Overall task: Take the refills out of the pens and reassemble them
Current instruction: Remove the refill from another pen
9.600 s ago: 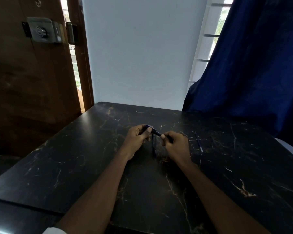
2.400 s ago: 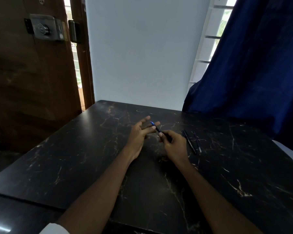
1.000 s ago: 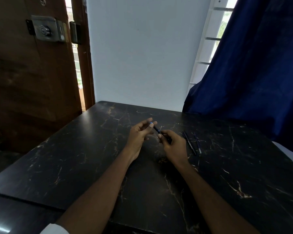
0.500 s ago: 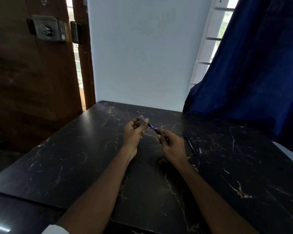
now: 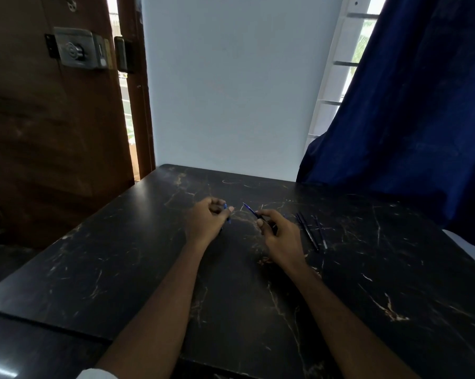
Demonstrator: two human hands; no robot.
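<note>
The pen is apart above the worktop [image 5: 148,242]: left hand [image 5: 206,222] has its grip closed on a small blue piece [image 5: 226,213], right hand [image 5: 278,236] pinches the barrel [image 5: 251,210]. Judged mid-disassembly; next, draw out the refill, laying it by the loose parts [image 5: 310,232] at right

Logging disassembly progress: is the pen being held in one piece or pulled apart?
Apart. The left hand holds a small blue piece, the right hand the pen body, with bare table between.

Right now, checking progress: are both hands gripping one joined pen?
No, the left hand and right hand hold separate blue pieces with a gap between.
</note>
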